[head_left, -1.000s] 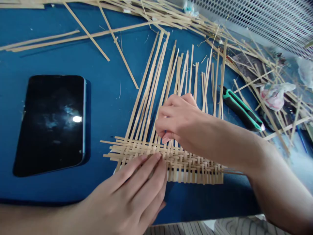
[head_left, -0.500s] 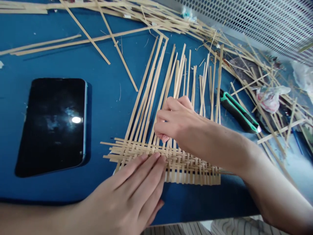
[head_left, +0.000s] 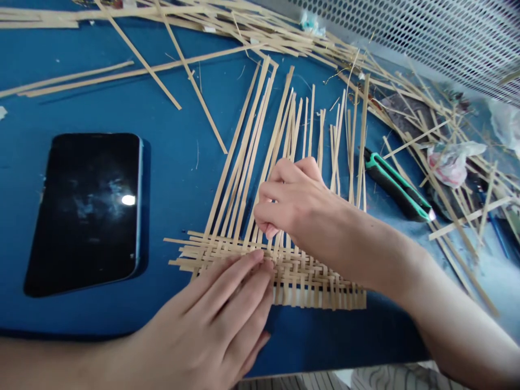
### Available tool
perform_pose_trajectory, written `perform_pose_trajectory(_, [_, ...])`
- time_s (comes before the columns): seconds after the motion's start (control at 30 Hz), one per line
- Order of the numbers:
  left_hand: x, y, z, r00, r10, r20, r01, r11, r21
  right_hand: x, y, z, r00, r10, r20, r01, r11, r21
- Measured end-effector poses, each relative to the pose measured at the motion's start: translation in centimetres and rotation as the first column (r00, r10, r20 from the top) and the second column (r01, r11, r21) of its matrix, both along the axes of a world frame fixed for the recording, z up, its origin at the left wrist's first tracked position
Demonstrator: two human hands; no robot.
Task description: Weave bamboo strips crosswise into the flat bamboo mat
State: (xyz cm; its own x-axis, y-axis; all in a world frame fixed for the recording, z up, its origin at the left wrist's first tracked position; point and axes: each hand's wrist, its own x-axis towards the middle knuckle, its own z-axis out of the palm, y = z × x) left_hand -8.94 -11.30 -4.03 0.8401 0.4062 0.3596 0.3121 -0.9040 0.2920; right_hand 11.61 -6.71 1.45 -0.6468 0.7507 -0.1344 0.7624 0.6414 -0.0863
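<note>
A woven mat of thin pale strips (head_left: 320,273) lies near the table's front edge, with long upright strips (head_left: 233,179) fanning away from its far side. My left hand (head_left: 227,309) rests flat on the mat's left half, its fingers stretched out and pressing on the weave. Just beyond, my right hand (head_left: 290,197) is closed, its fingers curled round one or more of the upright strips above the weave. Its fingertips are partly hidden, so the exact strips cannot be made out. Short strip ends stick out at the mat's left side.
A black tablet-like device (head_left: 85,211) lies on the blue table (head_left: 174,179) at the left. To the right is a green and black cutter (head_left: 398,187). Loose strips (head_left: 276,35) pile along the back and right, with crumpled plastic (head_left: 450,162) and a perforated metal panel (head_left: 406,40).
An upright strip near my right hand has tilted or shifted slightly left at its far end. The fingers of my left hand have shifted a little on the weave.
</note>
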Motion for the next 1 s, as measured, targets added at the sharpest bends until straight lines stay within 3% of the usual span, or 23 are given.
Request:
perform_pose_trajectory(0.2, [0.3, 1.6, 0.1, 0.998, 0.062, -0.011, -0.062, 0.998, 0.008, 1.2, -0.6, 1.1, 0.972, -0.089, -0.219, 0.083, 0.996, -0.039])
perform_pose_trajectory(0.33, [0.4, 2.7, 0.3, 0.998, 0.025, -0.066, -0.024, 1.000, 0.018, 1.4, -3.0, 1.7, 0.891, -0.246, -0.382, 0.267, 0.964, 0.002])
perform_pose_trajectory(0.47, [0.6, 3.7, 0.5, 0.999, 0.026, -0.046, -0.025, 0.999, 0.026, 0.5, -6.4, -0.1, 0.833, -0.386, -0.396, 0.390, 0.918, -0.074])
perform_pose_trajectory(0.6, [1.1, 4.1, 0.7, 0.998, 0.050, -0.049, -0.049, 0.999, 0.014, -0.2, -8.4, -2.4, 0.820, -0.440, -0.366, 0.470, 0.883, -0.006])
perform_pose_trajectory(1.0, [1.4, 4.3, 0.5, 0.995, 0.004, -0.104, 0.005, 0.996, 0.091, -0.5, -8.1, -3.6, 0.807, -0.422, -0.414, 0.487, 0.871, 0.062])
